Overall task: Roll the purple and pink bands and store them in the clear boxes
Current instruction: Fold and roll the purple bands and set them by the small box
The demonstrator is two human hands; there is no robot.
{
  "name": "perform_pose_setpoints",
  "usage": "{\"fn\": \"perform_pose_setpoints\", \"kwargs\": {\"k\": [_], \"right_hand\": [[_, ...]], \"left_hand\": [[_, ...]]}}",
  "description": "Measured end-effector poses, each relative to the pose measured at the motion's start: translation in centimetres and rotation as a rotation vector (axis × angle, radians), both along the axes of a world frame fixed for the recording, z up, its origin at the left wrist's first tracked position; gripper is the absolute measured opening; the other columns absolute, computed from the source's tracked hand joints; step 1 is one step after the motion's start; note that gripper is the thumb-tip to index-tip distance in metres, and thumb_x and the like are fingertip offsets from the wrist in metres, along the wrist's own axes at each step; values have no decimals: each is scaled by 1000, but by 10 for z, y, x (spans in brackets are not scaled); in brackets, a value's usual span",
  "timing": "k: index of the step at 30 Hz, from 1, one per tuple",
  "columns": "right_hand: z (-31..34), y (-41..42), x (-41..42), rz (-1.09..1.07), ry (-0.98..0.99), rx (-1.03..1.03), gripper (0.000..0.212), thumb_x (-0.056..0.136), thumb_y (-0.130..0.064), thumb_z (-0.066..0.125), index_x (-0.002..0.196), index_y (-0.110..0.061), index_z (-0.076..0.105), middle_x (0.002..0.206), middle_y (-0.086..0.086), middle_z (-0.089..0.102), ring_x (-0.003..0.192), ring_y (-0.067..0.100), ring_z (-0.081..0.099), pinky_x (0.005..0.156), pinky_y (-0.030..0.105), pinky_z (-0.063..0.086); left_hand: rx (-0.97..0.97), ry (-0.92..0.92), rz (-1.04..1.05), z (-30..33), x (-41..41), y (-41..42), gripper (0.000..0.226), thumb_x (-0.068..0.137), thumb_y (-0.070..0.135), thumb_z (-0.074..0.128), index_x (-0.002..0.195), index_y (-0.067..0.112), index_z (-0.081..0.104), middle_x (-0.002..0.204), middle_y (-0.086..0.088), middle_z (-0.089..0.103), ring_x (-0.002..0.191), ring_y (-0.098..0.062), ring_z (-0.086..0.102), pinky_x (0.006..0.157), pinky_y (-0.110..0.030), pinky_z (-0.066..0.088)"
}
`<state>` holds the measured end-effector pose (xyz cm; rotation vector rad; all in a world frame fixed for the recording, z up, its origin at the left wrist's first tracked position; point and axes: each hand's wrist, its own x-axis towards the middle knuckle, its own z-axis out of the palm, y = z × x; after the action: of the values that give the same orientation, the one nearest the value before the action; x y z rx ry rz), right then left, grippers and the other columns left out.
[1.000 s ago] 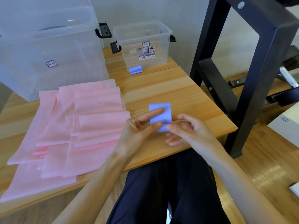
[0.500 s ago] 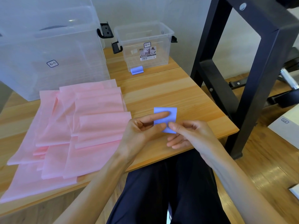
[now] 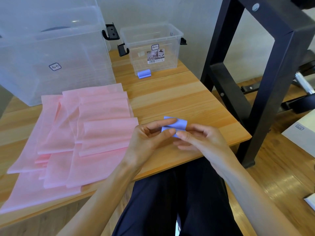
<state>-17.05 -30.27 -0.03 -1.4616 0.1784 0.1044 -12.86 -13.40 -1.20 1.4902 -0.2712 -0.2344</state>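
Purple band (image 3: pixel 177 125) held over the bench (image 3: pixel 179 99) near its 5 o'clock corner, partly rolled, bent in a small fold. Pinched on its near edge by both hands. Left hand (image 3: pixel 148 138) at 9 o'clock of the band, thumb and first finger curled on it, other fingers bent under. Right hand (image 3: pixel 199 140) at 4 o'clock of the band, thumb and fingertips gripping the same edge, thumb tips of both hands almost touching.

Second purple roll (image 3: pixel 144 74) lying on the bench at 12 o'clock, just in front of the small clear box (image 3: pixel 151 48), outside it, touching or nearly touching its front wall. Small box open on top, black clips on its sides, a sticker on the front. Nothing clear to see inside.

Big clear box (image 3: pixel 51 53) at 10 o'clock, standing at the far left of the bench, much bigger than the small one, well apart from the hands.

Pink bands (image 3: pixel 95 133) spread flat at 9 o'clock, many of them, lying over each other in a messy pile, reaching from the big box to the near edge of the bench. Closest pink band just beside the left hand.

Black metal frame (image 3: pixel 265 79) standing on the wooden floor at 2 o'clock, beside the bench. Dark trousers (image 3: pixel 179 201) at 6 o'clock, under the arms.
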Motion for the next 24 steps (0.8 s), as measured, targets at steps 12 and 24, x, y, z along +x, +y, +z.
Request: {"fn": "perform_pose_setpoints", "kwargs": {"k": [12,24], "right_hand": [[2,1,-1,-20,-34,11,27,83,-14,76,106,-4,68,94,12,75,84,25,75,72,28,61],[6,-6,11,122,-263,-568,79,55,-35,93,126,-31,59,112,-15,63,103,0,58,82,15,48]], "left_hand": [[-20,71,34,6,-3,-2,56,85,15,71,136,28,52,98,-1,77,96,-10,72,79,-13,51],[-265,470,-88,10,5,-1,34,76,30,67,100,5,68,83,-7,69,77,-14,70,69,-24,58]]}}
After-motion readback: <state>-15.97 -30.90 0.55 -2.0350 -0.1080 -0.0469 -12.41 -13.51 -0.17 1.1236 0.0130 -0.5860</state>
